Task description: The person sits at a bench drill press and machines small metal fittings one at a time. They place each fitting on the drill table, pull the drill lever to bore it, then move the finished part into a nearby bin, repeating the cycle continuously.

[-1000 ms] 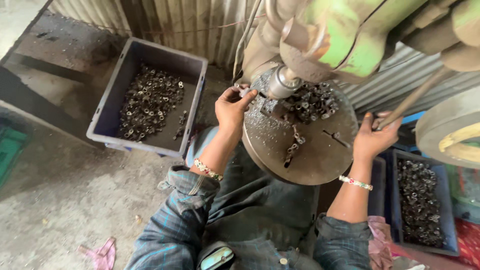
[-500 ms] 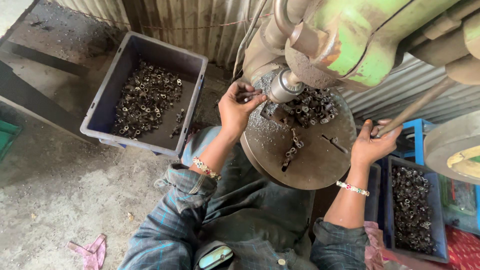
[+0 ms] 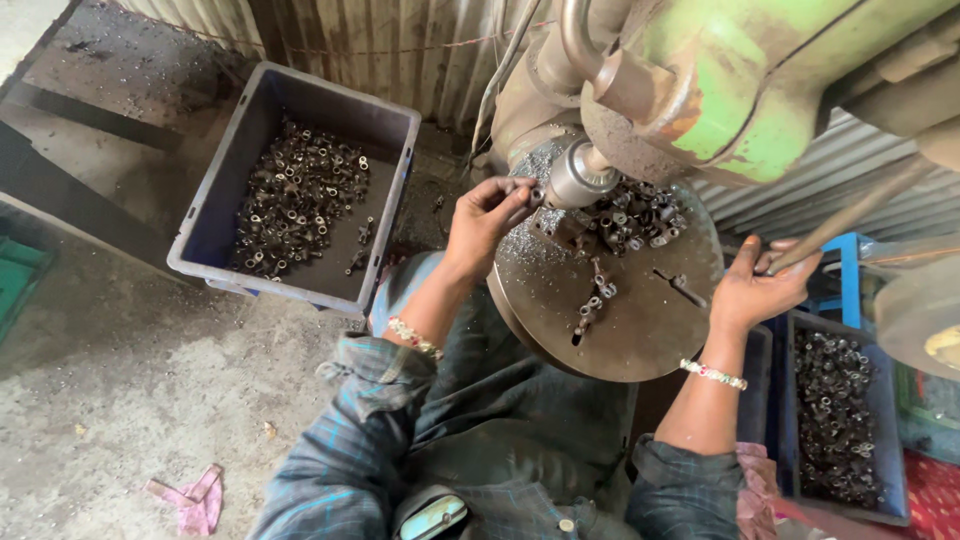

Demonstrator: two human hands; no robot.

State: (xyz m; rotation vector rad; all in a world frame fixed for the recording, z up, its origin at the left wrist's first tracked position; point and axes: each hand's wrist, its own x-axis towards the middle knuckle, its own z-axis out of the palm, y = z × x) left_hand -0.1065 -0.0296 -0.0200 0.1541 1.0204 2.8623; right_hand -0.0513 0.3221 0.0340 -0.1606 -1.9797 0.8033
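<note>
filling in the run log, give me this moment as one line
left hand: pinching small metal part at chuck | right hand: gripping feed lever | round table: loose parts

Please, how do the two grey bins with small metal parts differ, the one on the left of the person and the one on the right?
The left bin stands on the bare floor beyond the left hand and shows whole; the right bin sits below the right hand, partly cut off by the picture edge. In the left bin the parts leave much bare bottom; in the right bin they cover nearly all that shows. Both are grey, rectangular, and hold dark small metal pieces.
</note>
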